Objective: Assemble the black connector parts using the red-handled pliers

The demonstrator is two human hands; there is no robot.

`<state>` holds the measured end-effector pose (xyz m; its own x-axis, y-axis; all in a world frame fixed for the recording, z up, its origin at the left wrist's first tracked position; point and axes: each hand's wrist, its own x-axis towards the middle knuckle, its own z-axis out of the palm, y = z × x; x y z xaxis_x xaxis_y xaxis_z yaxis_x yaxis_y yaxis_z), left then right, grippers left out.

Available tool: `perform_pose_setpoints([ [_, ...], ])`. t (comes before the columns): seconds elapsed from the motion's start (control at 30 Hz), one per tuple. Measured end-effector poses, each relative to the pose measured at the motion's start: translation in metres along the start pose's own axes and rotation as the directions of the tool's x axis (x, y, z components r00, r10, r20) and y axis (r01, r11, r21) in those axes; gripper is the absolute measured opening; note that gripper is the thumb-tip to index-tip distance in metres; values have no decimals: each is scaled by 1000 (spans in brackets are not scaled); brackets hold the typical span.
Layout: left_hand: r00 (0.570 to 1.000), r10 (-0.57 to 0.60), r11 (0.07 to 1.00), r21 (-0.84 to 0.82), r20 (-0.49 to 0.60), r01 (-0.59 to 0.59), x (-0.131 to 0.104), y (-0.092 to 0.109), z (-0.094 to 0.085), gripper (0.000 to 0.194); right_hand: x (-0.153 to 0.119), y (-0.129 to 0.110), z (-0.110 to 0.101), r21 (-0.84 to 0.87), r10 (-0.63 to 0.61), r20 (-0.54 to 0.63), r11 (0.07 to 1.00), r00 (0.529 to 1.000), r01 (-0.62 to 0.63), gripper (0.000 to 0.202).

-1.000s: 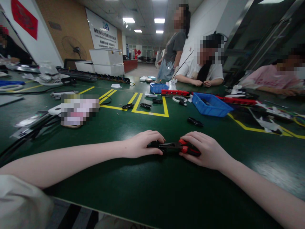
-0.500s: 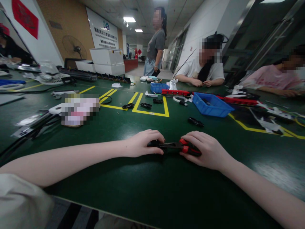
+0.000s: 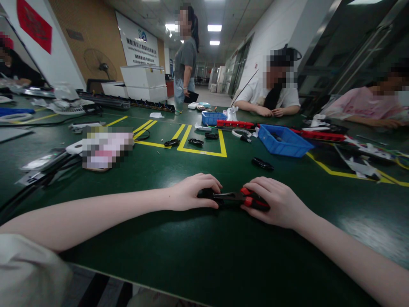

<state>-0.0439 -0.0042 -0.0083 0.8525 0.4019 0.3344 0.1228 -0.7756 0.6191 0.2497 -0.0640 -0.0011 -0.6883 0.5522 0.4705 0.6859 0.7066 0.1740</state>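
Note:
Low over the green table, my right hand (image 3: 275, 200) is closed around the red and black handles of a pair of pliers (image 3: 234, 196). The plier jaws point left and reach in between the thumb and fingers of my left hand (image 3: 194, 194). That hand is curled around a small black part (image 3: 205, 193), mostly hidden by the fingers, so its kind cannot be made out. The jaw tips meet the black part or lie right at it. Beyond my hands lies a similar-looking small black piece (image 3: 262, 163).
Several black pieces (image 3: 196, 141) lie near yellow tape (image 3: 204, 152) on the table. A blue bin (image 3: 284, 143) stands right of them. On the left are a phone (image 3: 107, 149) and black cables (image 3: 44, 179). People sit across the table, and one person (image 3: 185, 55) stands behind it.
The standing person has moved left in the background. My hands, the pliers and the black part have stayed almost still, with the plier handles shifting very slightly.

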Motion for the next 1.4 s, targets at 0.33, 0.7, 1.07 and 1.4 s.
perform_pose_setpoints([
  [0.33, 1000, -23, 999, -28, -9, 23, 1, -2, -1, 21, 0, -2, 0, 4, 23, 8, 1000, 1000, -23, 31],
  [0.7, 997, -78, 995, -55, 11, 78, 1, -2, 1, 21, 2, 0, -1, -2, 29, -4, 1000, 1000, -29, 33],
  [1.07, 999, -28, 999, -29, 42, 29, 0, -5, 2, 18, 0, -1, -1, -23, 1, -26, 1000, 1000, -1, 31],
  [1.4, 998, -48, 998, -27, 47, 50, 1, -1, 0, 20, 2, -2, -1, -80, -9, -52, 997, 999, 5, 33],
])
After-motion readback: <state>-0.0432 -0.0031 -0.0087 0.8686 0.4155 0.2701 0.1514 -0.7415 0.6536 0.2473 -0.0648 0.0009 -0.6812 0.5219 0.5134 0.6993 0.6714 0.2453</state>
